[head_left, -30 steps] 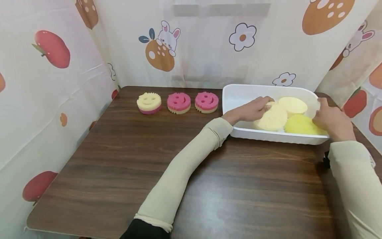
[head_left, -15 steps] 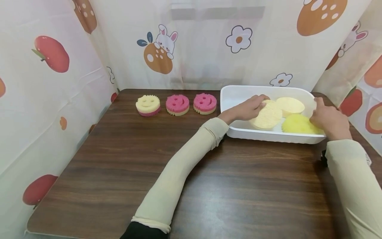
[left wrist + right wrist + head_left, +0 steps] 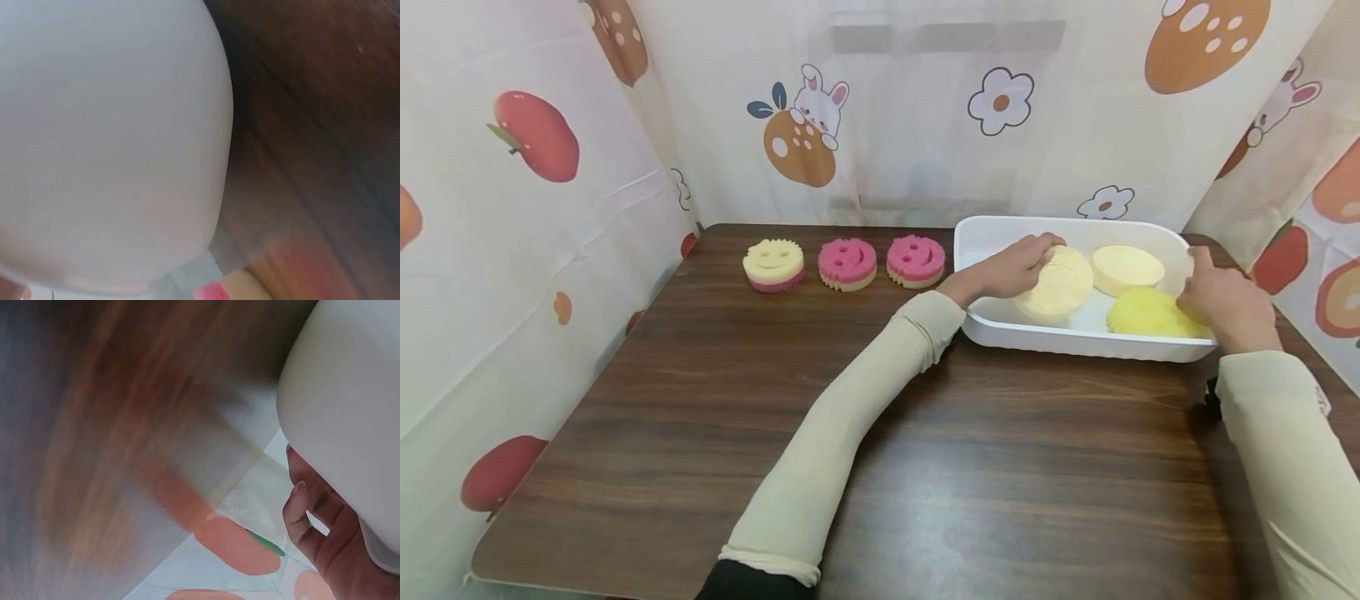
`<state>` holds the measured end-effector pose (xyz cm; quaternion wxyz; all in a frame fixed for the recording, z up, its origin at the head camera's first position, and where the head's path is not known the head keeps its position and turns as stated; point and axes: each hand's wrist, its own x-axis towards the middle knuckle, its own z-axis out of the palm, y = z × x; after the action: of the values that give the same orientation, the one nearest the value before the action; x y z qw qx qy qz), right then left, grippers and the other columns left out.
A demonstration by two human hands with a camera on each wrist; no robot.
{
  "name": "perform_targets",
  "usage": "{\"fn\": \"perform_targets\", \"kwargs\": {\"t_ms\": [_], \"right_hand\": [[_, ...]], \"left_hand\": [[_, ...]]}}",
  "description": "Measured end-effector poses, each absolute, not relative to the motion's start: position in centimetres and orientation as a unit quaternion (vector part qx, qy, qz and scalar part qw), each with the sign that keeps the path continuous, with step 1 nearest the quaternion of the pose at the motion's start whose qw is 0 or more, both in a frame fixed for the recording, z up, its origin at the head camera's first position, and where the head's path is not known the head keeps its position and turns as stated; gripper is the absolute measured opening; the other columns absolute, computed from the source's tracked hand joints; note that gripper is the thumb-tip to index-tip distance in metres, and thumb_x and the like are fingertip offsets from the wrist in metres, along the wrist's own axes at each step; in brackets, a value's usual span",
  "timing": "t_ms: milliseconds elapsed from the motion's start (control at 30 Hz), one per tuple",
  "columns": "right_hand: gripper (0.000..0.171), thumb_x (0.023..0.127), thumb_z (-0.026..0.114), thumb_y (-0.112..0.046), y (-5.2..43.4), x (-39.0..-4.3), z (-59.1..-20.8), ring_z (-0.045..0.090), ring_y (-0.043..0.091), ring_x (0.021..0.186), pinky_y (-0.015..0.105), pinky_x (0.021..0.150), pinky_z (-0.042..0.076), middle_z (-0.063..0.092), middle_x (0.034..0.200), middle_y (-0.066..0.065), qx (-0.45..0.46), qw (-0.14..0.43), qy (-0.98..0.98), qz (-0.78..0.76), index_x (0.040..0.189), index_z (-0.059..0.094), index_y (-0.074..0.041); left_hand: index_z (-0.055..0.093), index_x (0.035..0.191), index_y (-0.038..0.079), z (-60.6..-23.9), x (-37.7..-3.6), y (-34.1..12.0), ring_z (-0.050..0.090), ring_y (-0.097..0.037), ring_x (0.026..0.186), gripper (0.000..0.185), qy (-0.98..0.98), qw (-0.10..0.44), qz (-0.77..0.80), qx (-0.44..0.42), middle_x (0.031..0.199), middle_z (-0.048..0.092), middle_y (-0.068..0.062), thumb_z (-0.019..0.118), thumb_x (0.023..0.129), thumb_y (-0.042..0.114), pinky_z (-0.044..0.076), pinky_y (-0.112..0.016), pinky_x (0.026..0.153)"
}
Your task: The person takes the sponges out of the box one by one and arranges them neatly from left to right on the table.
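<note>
My left hand [image 3: 1009, 268] grips a round pale yellow sponge [image 3: 1062, 287], tilted inside the white tray [image 3: 1075, 339] at its left-middle. A second pale yellow round sponge [image 3: 1127, 268] lies flat behind it to the right. In the tray's front right corner sits a bright yellow scrubber-like piece [image 3: 1152, 314], close to my right hand [image 3: 1231, 304]. That hand holds the tray's right end; in the right wrist view its curled fingers [image 3: 299, 506] show below the outer wall. The tray's wall [image 3: 112, 137] fills much of the left wrist view and hides the left fingers.
Left of the tray, along the back of the brown table [image 3: 715, 417], stand three smiley-face sponges: one cream-topped [image 3: 775, 262] and two pink-topped, the middle one [image 3: 847, 262] and the right one [image 3: 916, 260]. A printed curtain [image 3: 910, 125] hangs behind and at both sides.
My left hand has moved left inside the tray with the pale yellow sponge, leaving a wider gap to the other pieces. My right hand stays at the tray's right end.
</note>
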<state>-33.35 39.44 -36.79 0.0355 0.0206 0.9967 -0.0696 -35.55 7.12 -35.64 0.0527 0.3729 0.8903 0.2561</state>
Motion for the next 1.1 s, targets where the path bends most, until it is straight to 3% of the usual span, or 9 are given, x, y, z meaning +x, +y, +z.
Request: {"fn": "perform_targets", "kwargs": {"t_ms": [300, 767, 1100], "right_hand": [[0.067, 0.099, 0.041, -0.023, 39.4, -33.4, -36.4, 0.057, 0.053, 0.087, 0.057, 0.058, 0.045, 0.050, 0.111, 0.042, 0.021, 0.033, 0.997, -0.069, 0.152, 0.010, 0.000], [0.067, 0.098, 0.043, -0.021, 39.2, -33.2, -36.6, 0.056, 0.054, 0.090, 0.059, 0.063, 0.046, 0.052, 0.109, 0.042, 0.017, 0.038, 0.997, -0.070, 0.152, 0.011, 0.001], [0.070, 0.096, 0.049, -0.023, 39.2, -33.1, -36.6, 0.054, 0.044, 0.076, 0.050, 0.054, 0.044, 0.050, 0.106, 0.041, 0.014, 0.039, 0.996, -0.077, 0.149, 0.012, 0.002]], "left_hand": [[0.037, 0.146, 0.010, -34.5, -35.7, 5.6, 0.044, -0.014, 0.130, 0.041, 0.891, 0.039, 0.258, 0.371, 0.142, 0.049, -0.007, 0.022, 0.109, 0.017, 0.029, -0.018, 0.111], [0.035, 0.149, 0.012, -33.7, -35.2, 4.2, 0.036, -0.014, 0.143, 0.044, 0.900, 0.045, 0.265, 0.342, 0.151, 0.043, -0.006, 0.019, 0.109, 0.021, 0.024, -0.020, 0.119], [0.039, 0.146, 0.009, -33.2, -34.7, 3.3, 0.037, -0.014, 0.142, 0.042, 0.898, 0.021, 0.272, 0.344, 0.150, 0.045, -0.005, 0.022, 0.109, 0.022, 0.024, -0.019, 0.119]]}}
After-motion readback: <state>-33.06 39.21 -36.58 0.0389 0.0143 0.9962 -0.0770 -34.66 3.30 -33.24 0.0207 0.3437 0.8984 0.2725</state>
